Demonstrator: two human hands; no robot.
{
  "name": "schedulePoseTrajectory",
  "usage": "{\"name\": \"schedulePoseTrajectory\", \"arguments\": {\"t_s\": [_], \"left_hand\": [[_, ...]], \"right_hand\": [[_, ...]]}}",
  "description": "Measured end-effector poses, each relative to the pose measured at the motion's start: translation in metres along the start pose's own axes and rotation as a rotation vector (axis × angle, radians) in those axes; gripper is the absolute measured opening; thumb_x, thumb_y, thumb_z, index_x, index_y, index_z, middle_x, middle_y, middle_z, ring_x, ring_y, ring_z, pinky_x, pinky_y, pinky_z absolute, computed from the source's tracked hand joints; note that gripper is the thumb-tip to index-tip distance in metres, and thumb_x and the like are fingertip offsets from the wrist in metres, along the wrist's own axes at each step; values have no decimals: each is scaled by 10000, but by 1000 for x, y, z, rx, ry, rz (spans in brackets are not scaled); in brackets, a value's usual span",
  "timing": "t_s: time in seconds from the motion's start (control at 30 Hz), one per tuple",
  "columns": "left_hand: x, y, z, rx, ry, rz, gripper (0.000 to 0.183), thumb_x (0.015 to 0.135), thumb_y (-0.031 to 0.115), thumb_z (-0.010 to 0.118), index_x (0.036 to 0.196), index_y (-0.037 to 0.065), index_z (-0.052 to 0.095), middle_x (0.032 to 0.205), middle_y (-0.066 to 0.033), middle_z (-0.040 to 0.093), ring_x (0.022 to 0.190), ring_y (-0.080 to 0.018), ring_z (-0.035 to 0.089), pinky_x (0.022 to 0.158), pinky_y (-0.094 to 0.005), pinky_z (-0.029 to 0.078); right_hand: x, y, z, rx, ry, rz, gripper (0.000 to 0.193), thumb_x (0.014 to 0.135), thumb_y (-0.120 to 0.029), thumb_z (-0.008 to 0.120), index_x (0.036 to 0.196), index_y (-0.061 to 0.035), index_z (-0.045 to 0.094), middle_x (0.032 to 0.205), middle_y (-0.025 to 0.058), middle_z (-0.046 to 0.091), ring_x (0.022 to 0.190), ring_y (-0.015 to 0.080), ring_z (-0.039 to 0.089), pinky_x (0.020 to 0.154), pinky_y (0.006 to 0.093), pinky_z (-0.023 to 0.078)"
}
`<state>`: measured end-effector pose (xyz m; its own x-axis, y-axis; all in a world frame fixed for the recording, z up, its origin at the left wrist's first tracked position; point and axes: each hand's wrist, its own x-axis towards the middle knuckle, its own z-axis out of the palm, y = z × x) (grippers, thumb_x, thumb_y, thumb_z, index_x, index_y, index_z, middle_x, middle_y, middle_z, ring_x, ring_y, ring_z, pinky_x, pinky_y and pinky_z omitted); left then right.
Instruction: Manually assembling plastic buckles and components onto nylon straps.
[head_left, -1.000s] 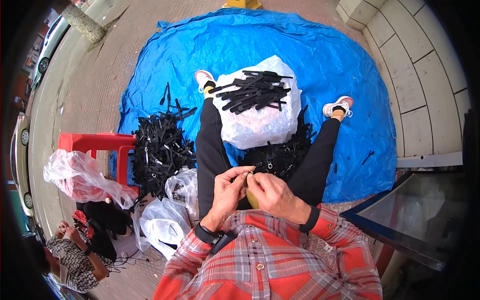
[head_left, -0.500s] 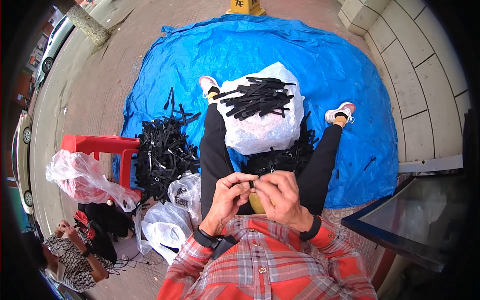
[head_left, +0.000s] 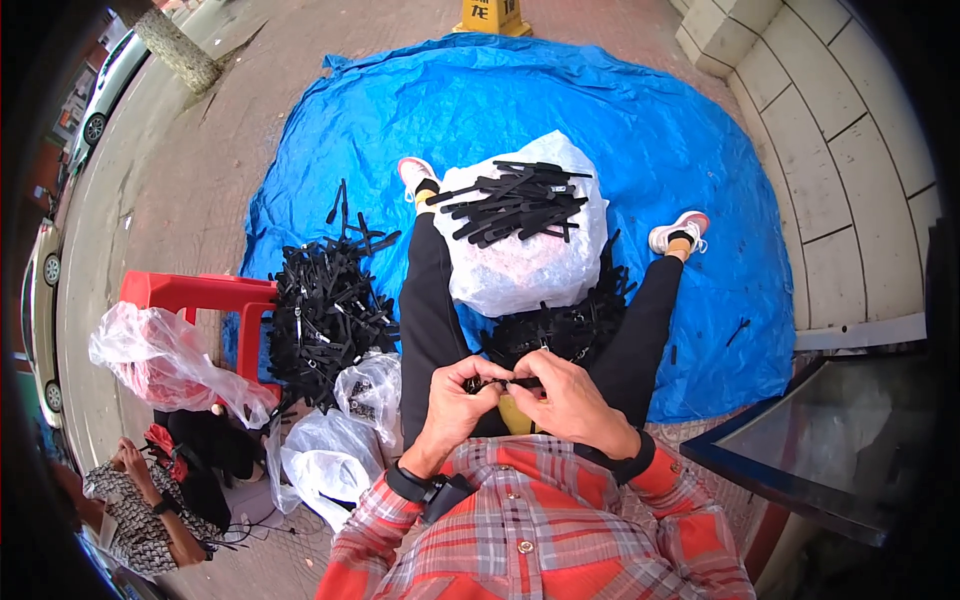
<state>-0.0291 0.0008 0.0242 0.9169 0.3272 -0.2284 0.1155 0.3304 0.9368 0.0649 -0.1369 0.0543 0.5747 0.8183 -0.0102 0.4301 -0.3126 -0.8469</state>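
Observation:
My left hand (head_left: 454,405) and my right hand (head_left: 572,402) meet in front of my lap, both closed in a pinch. Between their fingertips is a short black strap (head_left: 522,383), largely covered by the fingers. Beyond them, a stuffed white plastic bag (head_left: 530,275) stands between my legs, with a stack of black straps (head_left: 520,200) lying across its top. More black straps (head_left: 550,335) are heaped between the bag and my hands. To the left of my leg spreads a large tangled pile of black straps (head_left: 325,315), some with shiny metal bits.
A blue tarp (head_left: 400,100) lies under everything. At left are a red plastic stool (head_left: 200,288), clear plastic bags (head_left: 330,455) and a seated person (head_left: 150,510). A dark-framed glass panel (head_left: 830,430) stands at right, below a tiled wall (head_left: 820,150).
My fingers have shifted slightly lower, and the right hand has turned over the strap, its fingers now bent downward. More of the black strap shows beside the right fingertips.

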Motion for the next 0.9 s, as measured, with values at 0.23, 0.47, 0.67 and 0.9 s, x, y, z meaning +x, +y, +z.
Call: {"name": "schedulePoseTrajectory", "arguments": {"t_s": [0.23,0.47,0.67,0.9], "left_hand": [[-3,8,0,-68,-48,23,214,757,-6,662,968,30,641,798,-4,609,639,-37,499,541,-167,387],[1,-4,-13,14,-58,54,159,753,41,691,906,17,654,695,20,565,609,-33,471,555,-177,376],[0,-3,-12,30,-47,13,158,757,20,682,911,10,653,700,16,575,661,-41,492,621,-187,411],[-3,-13,-2,3,-33,104,169,754,13,679,921,12,656,715,16,558,666,-43,489,621,-192,404]], "right_hand": [[4,17,2,552,-97,253,152,845,-116,561,913,13,516,753,43,538,712,87,513,623,249,434],[1,-2,12,964,1,247,159,907,-114,461,1011,-8,519,821,12,523,746,79,489,671,211,411],[4,2,10,1045,-95,315,238,906,-208,528,1039,-14,565,783,-17,525,683,30,451,596,180,361],[0,12,7,1236,-52,493,147,856,-170,597,865,-23,600,710,-14,540,628,35,462,537,170,339]]}}
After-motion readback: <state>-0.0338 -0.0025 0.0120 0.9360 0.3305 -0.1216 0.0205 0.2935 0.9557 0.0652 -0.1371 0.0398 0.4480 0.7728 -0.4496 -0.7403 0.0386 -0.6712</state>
